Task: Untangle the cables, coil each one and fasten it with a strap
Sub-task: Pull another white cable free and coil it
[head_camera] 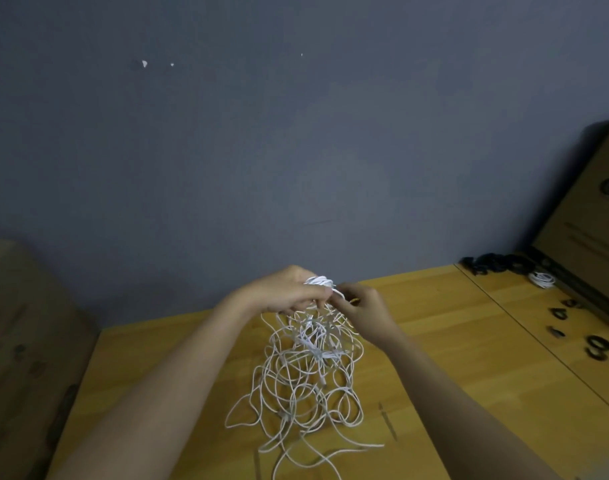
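Left hand (285, 291) raised above the table, fingers curled round a small bunch of white cable loops (318, 281) at the top of the mess. Right hand (360, 306) just beside it, fingertips pinching a strand of the same white cable near that bunch, apparently feeding or pulling it through; exact finger positions blurred. Below both hands, a large tangle of thin white cables (306, 372) hanging down and spreading over the light wooden tabletop (452, 341), loops crossing one another, loose ends trailing toward the near edge. Judging from this, first coil only begun, with most of the cable length not yet freed from the knot. Further right, near the wall, one small white coiled cable (542, 278) lying flat on the table, seemingly finished, though any strap on it too small to tell. Beside it, a row of black loops (493, 264), probably straps or dark coiled cables; hard to say which. Closer along the right edge, several scattered small black strap rings (599, 346), well apart from the tangle, likely waiting for use. Roughly early in the job: perhaps one white cable done, the bulk left to untangle, coil and fasten.
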### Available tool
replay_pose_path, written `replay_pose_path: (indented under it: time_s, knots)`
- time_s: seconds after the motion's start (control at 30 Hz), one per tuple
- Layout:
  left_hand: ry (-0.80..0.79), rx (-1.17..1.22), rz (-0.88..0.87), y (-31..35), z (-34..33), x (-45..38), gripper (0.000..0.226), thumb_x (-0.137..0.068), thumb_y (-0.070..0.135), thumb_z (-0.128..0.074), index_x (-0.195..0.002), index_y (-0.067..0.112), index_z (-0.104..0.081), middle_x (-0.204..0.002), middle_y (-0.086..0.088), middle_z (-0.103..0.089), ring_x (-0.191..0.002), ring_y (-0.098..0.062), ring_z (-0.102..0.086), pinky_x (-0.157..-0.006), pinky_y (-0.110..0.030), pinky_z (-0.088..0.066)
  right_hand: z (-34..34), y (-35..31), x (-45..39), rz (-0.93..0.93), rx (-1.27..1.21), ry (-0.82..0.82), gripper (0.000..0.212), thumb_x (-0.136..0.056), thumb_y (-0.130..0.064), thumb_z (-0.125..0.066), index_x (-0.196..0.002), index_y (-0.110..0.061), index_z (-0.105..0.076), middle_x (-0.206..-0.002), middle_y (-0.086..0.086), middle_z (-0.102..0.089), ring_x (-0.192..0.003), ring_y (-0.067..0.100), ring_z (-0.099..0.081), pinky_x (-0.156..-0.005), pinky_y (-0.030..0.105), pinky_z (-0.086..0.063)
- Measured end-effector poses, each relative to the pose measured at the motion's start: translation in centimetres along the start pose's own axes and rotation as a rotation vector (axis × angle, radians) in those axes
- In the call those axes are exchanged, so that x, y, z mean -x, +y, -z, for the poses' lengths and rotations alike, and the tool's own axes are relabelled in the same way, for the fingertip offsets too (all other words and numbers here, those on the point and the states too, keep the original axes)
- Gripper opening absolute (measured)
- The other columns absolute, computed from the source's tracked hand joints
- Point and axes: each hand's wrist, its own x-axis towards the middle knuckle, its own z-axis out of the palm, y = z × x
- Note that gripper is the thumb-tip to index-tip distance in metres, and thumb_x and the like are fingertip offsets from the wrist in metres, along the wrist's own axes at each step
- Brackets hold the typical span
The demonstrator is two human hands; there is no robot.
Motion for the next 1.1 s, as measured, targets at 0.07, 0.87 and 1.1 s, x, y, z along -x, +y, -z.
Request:
replay_pose_path:
  time_s: [0.07, 0.87, 1.1]
  knots:
    - [0.048, 0.259, -0.034, 0.3, -0.1, 0.1, 0.027, -0.096, 0.020, -0.052, -0.070, 0.014, -0.053, -0.041, 0.010, -0.029, -0.035, -0.005, -0.019, -0.038, -0.018, -0.017, -0.5, 0.2, 0.3, -0.051, -0.045, -0.053, 0.025, -0.087, -0.034, -0.066, -0.079, -0.011, -0.071, -0.073, 0.009, -0.067, -0.064, 0.013, -0.055, -0.063, 0.035, -0.043]
    - [0.524, 0.494, -0.156, 1.1, 1.4, -2.8, 0.029, -0.102, 0.021, -0.042, -0.075, 0.013, -0.052, -0.040, 0.010, -0.030, -0.033, -0.005, -0.020, -0.037, -0.017, -0.020, -1.0, 2.5, 0.7, -0.119, 0.152, 0.038, 0.045, -0.093, -0.026, -0.058, -0.137, -0.024, -0.049, -0.135, -0.011, -0.044, -0.126, 0.008, -0.035, -0.102, 0.025, -0.029]
    - [0.656, 0.524, -0.224, 3.0, 2.9, -2.8, 0.030, -0.102, 0.024, -0.041, -0.076, 0.014, -0.053, -0.041, 0.010, -0.029, -0.033, -0.005, -0.022, -0.039, -0.017, -0.025, -2.7, -0.9, -2.4, -0.131, -0.140, -0.158, 0.029, -0.103, -0.022, -0.038, -0.107, -0.008, -0.063, -0.079, 0.003, -0.066, -0.078, 0.017, -0.062, -0.079, 0.033, -0.049]
